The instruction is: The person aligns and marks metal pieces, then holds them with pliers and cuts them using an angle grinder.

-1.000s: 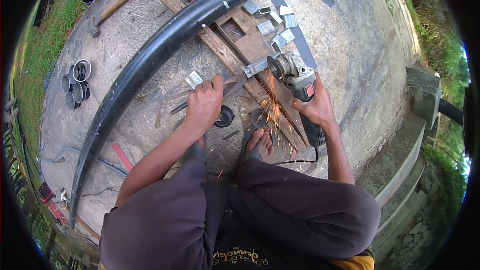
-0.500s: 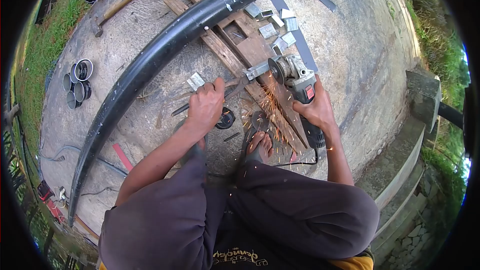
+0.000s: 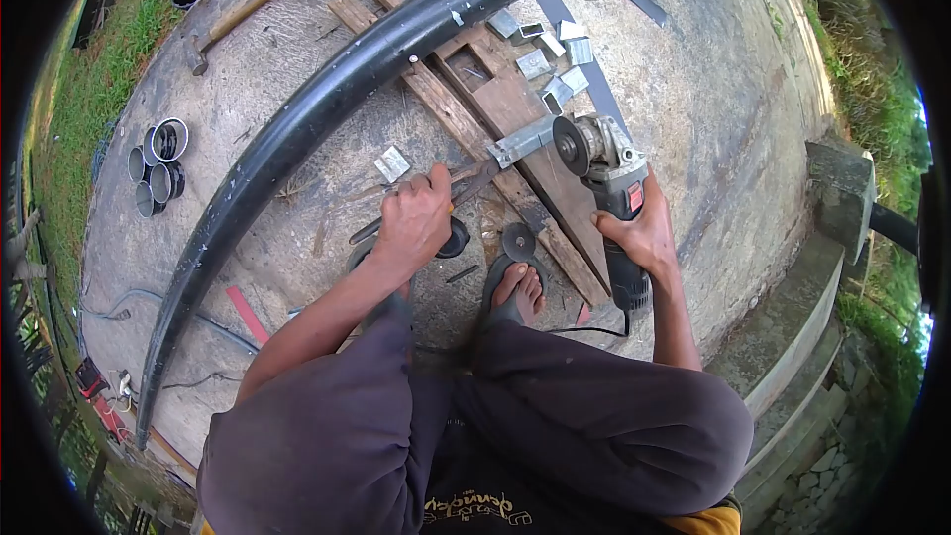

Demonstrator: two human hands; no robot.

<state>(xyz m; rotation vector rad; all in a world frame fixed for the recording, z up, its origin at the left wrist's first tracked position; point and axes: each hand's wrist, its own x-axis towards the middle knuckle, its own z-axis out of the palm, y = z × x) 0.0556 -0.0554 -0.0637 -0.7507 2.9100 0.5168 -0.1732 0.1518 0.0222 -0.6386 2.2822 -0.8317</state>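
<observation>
The left hand has its grip wrapped round the pliers, whose tips seem to bite the left end of the tube lying across the boards, while the right hand has its grip round the grinder, its disc just by the tube's right end, though whether they touch I cannot tell. Held at one end only, the tube could twist or jump if the disc snagged or the pliers slipped, and a kick of the grinder could threaten the bare-toed foot on the near side.
</observation>
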